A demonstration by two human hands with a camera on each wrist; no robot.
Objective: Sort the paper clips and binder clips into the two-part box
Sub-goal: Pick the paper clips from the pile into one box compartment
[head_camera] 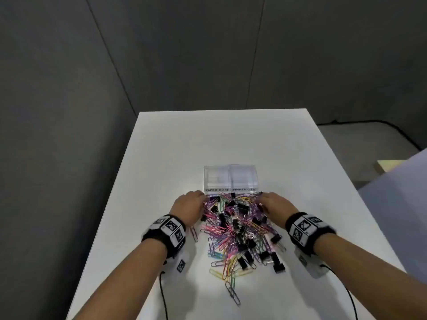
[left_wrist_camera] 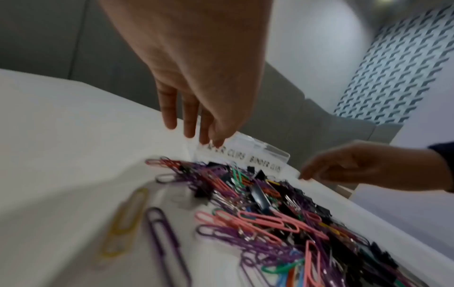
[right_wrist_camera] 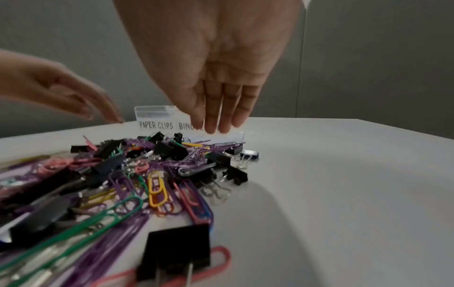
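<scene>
A mixed heap of coloured paper clips (head_camera: pixel 221 229) and black binder clips (head_camera: pixel 243 207) lies on the white table (head_camera: pixel 161 158) in front of a clear two-part box (head_camera: pixel 230 179), labelled PAPER CLIPS on the left and BINDER CLIPS on the right. My left hand (head_camera: pixel 189 207) hovers at the heap's left far corner, fingers straight and holding nothing (left_wrist_camera: pixel 194 124). My right hand (head_camera: pixel 275 205) hovers at the right far corner, fingers straight together (right_wrist_camera: pixel 221 118), just before the box's binder side. Both compartments look bare.
A purple clip (left_wrist_camera: pixel 162 238) and a yellow clip (left_wrist_camera: pixel 125 219) lie loose left of the heap. More clips trail toward the table's near edge (head_camera: pixel 232 292). Grey walls stand behind; a cable runs on the floor at the right.
</scene>
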